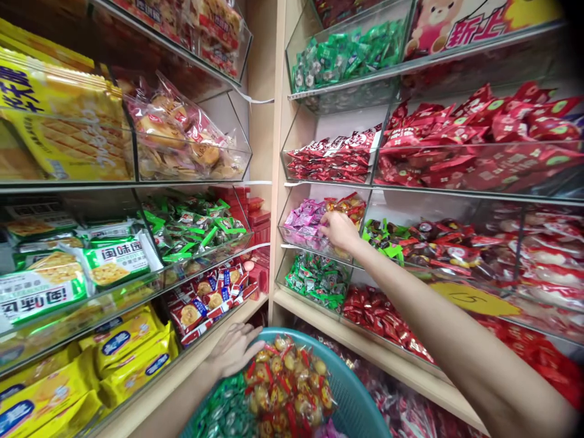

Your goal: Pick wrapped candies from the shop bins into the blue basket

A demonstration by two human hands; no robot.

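My right hand [341, 231] reaches into a clear bin holding pink-wrapped candies [303, 216] and red-and-gold wrapped candies [349, 205]. Its fingers curl down among the pink candies, and what they hold, if anything, is hidden. My left hand [235, 350] lies at the left rim of a teal plastic basket [360, 395], fingers stretched out and holding nothing. Inside the basket are a heap of gold balls in clear wrappers with red ends [289, 380], green-wrapped candies [223, 407] and a few pink ones [329, 431] at the bottom edge.
Shelves of clear bins rise on both sides, meeting at a wooden corner post [277, 140]. Below the right hand's bin sit green candies [314, 280] and red packets [376, 310]. Yellow biscuit packs [132, 344] fill the lower left. A yellow price tag [474, 298] hangs at right.
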